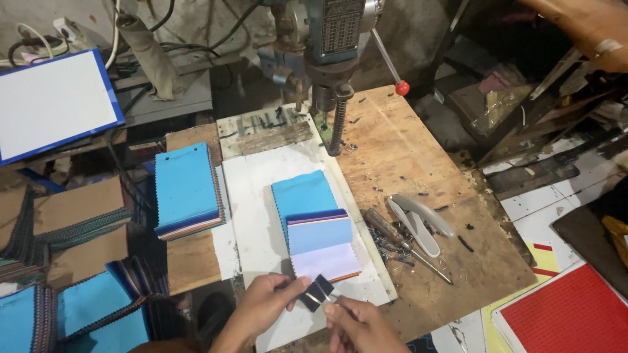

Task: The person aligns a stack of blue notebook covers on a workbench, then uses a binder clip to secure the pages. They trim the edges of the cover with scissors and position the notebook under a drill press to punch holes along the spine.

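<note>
The left hand (265,302) and right hand (356,321) were both closed on a black binder clip (316,292) just below the fanned fabric swatch stack (318,229) on the white surface (252,196), which was not yet clipped, while another stack (188,191) lay beside.

Grey label plate (342,25) on the drill head at top centre, rectangular, covered in rows of small dark print. White board (55,101) with blue edging at upper left, tilted, its face blank. Red textured sheet (570,314) with white border at lower right, lying beside a yellow-and-red printed sheet (536,261) on the floor, partly covered.
</note>
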